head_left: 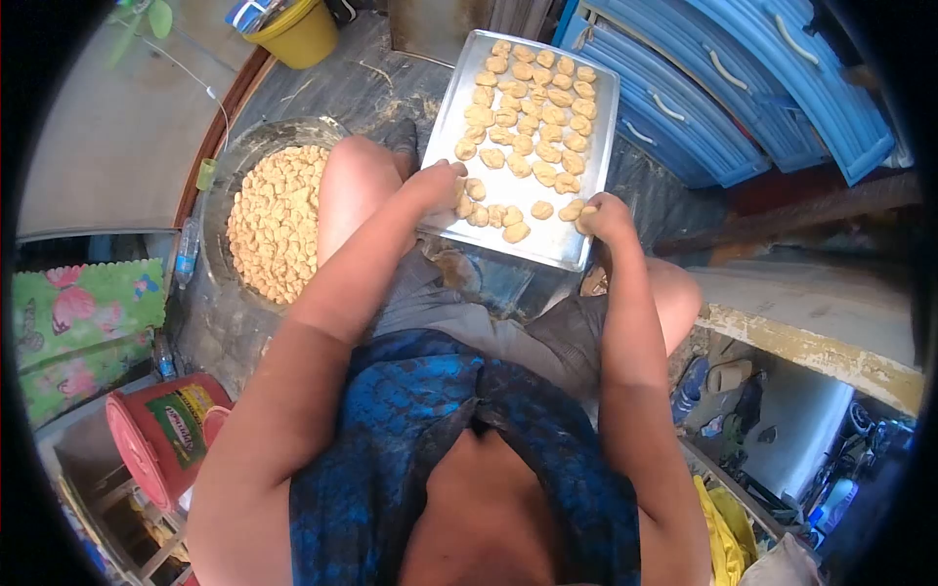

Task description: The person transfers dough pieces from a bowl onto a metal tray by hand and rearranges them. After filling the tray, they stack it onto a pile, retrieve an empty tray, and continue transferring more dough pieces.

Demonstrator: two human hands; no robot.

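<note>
A loose row of dough pieces (516,232) lay along the near edge of the tray (547,246); the left hand (437,186) and right hand (612,220) were at its left and right edges, fingers curled, whether gripping rim or dough I couldn't tell; a level tray and clear gaps seemed wise, pieces crowding toward the far edge

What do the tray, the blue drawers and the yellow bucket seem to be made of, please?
The tray looks like bare metal, perhaps aluminium: silvery and shiny, with a raised rim. The blue drawers are probably moulded plastic with a slight sheen, given their even colour and ribbed fronts. The yellow bucket also seems plastic, smooth and uniformly coloured.
</note>
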